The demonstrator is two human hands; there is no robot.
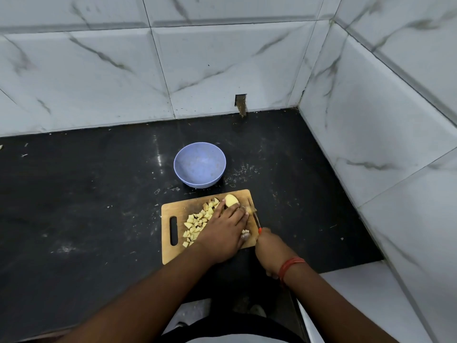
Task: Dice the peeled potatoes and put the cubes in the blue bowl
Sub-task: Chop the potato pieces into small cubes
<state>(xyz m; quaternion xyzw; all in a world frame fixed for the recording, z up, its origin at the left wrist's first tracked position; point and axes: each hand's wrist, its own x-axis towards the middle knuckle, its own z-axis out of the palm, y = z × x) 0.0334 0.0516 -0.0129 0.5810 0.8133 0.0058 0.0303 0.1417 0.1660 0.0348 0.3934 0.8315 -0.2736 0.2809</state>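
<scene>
A wooden cutting board lies on the black counter. Several pale yellow potato cubes are heaped on its middle. A peeled potato piece rests at the board's far right corner. My left hand lies flat over the board with its fingers pressing down on a potato piece that it mostly hides. My right hand grips the orange handle of a knife, whose blade meets the potato at my left fingertips. The blue bowl stands beyond the board with nothing in it.
The black counter ends at marble-tiled walls behind and on the right. A dark bracket sticks out of the back wall. Crumbs and scraps are scattered over the counter. The counter's front edge runs below my arms.
</scene>
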